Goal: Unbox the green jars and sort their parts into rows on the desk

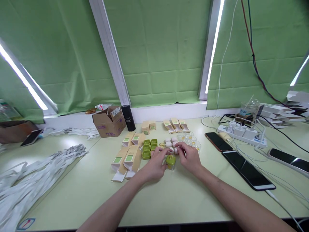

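Both my hands meet over the middle of the pale green table (pixel 169 199). My left hand (pixel 156 165) curls its fingers beside a small clear jar with a green lid (pixel 170 161), touching it. My right hand (pixel 189 157) pinches a small pinkish piece (pixel 176 150) just above and behind the jar. Around them lie several green lids (pixel 149 147), pinkish pieces (pixel 169 141), clear jars (pixel 190 139) and tan cartons with green labels (pixel 127 159).
A brown cardboard box (pixel 109 121) and a black flask (pixel 128 118) stand at the back. Phones (pixel 247 169) and a white power strip (pixel 243 133) with cables lie on the right. White straps (pixel 31 180) pile up on the left. Folded boxes (pixel 277 114) sit far right.
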Demonstrator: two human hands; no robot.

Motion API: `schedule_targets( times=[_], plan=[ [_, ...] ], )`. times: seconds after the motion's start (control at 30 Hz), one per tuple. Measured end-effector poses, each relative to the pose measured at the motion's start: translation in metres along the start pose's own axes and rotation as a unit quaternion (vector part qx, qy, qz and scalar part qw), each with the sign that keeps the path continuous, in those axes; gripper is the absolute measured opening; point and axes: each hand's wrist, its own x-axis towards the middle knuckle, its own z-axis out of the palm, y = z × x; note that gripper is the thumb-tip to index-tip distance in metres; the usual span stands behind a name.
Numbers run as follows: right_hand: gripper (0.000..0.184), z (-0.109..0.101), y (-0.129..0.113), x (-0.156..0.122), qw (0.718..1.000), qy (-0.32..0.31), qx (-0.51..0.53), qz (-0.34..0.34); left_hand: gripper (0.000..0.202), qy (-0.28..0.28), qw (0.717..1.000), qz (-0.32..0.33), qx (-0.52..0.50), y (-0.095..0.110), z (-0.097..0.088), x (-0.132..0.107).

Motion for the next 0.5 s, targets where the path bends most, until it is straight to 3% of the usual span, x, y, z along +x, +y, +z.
schedule_targets(
  times=[0.13,0.23,0.37,0.5],
  plan=[
    [0.015,0.001,0.000,0.000,0.999,-0.016,0.037,0.017,0.055,0.047,0.994,-0.016,-0.097,-0.009,0.004,0.002],
    [0.014,0.003,0.000,0.000,0.989,-0.038,0.127,0.065,0.052,0.075,0.979,-0.023,-0.187,-0.011,-0.001,0.004],
    [0.027,0.008,-0.004,0.001,0.939,-0.092,0.304,0.135,0.051,0.102,0.955,-0.022,-0.279,-0.013,-0.005,0.007],
    [0.040,0.007,-0.010,0.001,0.883,-0.131,0.423,0.155,0.054,0.128,0.940,-0.026,-0.317,-0.014,-0.003,0.009]
  ],
)
